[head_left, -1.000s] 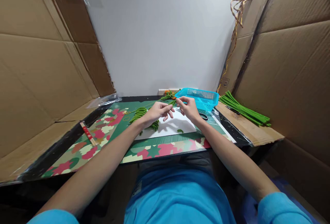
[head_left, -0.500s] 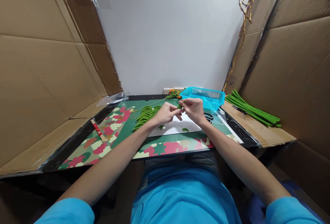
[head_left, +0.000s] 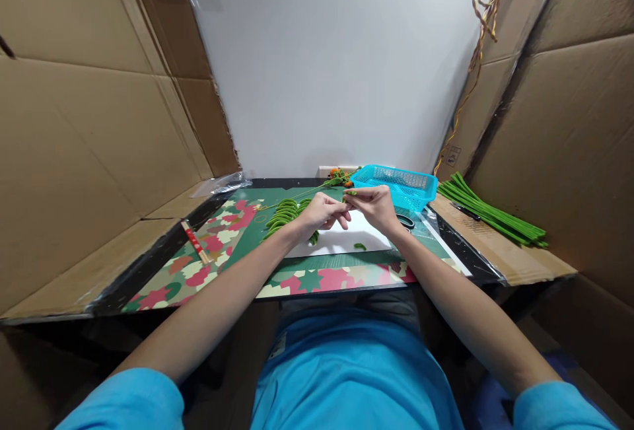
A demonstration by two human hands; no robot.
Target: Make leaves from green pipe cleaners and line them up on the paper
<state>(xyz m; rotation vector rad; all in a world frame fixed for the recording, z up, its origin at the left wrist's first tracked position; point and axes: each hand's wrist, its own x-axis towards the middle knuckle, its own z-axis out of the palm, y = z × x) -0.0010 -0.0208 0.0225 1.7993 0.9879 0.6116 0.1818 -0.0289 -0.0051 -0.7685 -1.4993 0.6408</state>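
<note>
A short green pipe cleaner piece (head_left: 351,193) is pinched in the fingers of my right hand (head_left: 376,207), above a white sheet of paper (head_left: 341,242). Close against those fingertips, my left hand (head_left: 321,212) has its thumb and forefinger closed on the same piece, its other fingers curled below. Fingers hide most of the piece. Under and left of my left hand lie several curved green pipe cleaner pieces (head_left: 281,215) in rows. One small bent piece (head_left: 360,246) rests alone on the paper.
Behind my right hand stands a blue plastic basket (head_left: 421,185), with black-handled scissors (head_left: 407,221) in front. Orange flowers (head_left: 339,176) lie at the back. Long green pipe cleaners (head_left: 490,212) and a pen (head_left: 465,211) are at right; a red-wrapped stick (head_left: 195,242) lies left. Cardboard walls flank the table.
Both hands stay together at the paper, with the left fingertips drawn closer to the right ones. The pipe cleaner piece has turned in the fingers. The whole view has shifted slightly.
</note>
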